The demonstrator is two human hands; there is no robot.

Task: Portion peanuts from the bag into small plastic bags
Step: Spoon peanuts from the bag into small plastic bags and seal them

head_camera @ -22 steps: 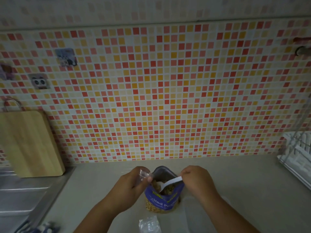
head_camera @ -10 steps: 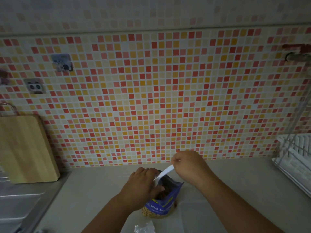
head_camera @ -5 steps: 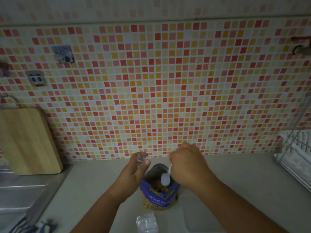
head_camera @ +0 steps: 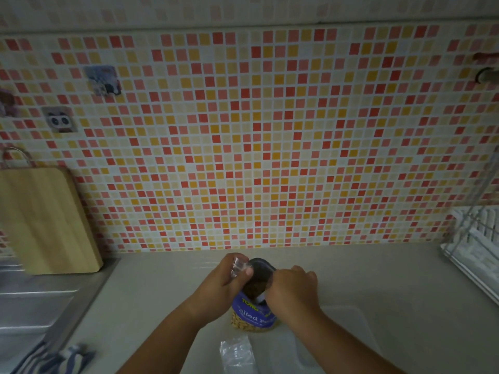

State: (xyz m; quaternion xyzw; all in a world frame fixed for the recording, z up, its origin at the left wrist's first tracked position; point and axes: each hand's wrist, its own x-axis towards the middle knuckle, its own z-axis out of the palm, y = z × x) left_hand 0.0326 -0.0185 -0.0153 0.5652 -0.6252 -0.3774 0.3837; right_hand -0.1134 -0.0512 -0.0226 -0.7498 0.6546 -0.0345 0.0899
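A blue bag of salted peanuts stands open on the counter, low in the middle of the view. My left hand pinches a small clear plastic bag at the left rim of the peanut bag's mouth. My right hand reaches into that mouth from the right, holding a white spoon; only a bit of it shows and its bowl is hidden among the peanuts. Another clear plastic bag lies flat in front of the peanut bag.
A pale tray lies under the peanut bag. A wooden cutting board leans on the tiled wall at left, beside a steel sink. A striped cloth lies bottom left. A white dish rack stands at right.
My right hand has dropped lower, pushing the spoon deeper into the peanut bag. My left hand keeps the small bag at the rim.
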